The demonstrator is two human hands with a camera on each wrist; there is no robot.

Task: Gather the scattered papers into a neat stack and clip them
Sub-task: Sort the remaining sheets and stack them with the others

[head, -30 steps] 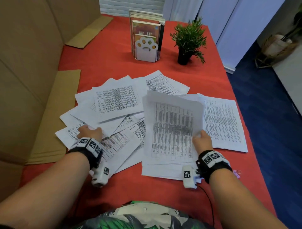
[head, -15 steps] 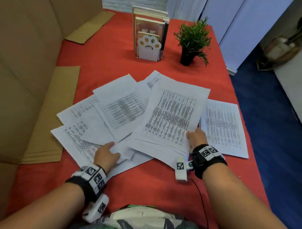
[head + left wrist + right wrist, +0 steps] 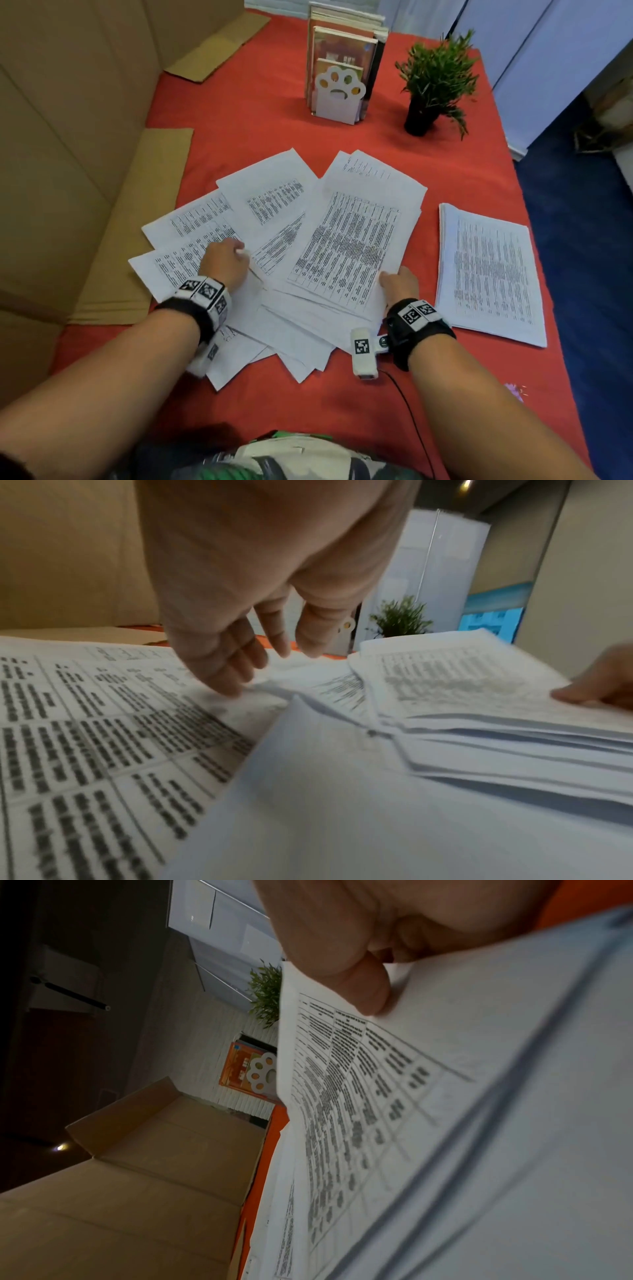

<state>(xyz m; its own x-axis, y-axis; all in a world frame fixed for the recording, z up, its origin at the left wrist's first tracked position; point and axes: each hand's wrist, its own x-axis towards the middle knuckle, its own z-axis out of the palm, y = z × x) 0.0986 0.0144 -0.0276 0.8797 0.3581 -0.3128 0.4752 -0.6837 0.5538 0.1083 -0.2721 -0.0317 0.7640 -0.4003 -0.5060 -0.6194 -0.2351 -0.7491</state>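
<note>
Red tabletop [image 3: 274, 120]: left hand [image 3: 224, 263], grip released, presses scattered papers [image 3: 274, 202]; right hand [image 3: 400, 284] grip pinches gathered bundle [image 3: 346, 246], near corner.

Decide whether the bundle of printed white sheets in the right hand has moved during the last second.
Yes, leftward. The bundle of printed white sheets overlapped the flat paper pile on the right; now red tablecloth shows between them.

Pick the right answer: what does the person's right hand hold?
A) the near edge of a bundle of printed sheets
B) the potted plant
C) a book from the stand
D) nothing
A: the right hand pinches the bundle of printed sheets at its near edge, thumb on top.
</note>
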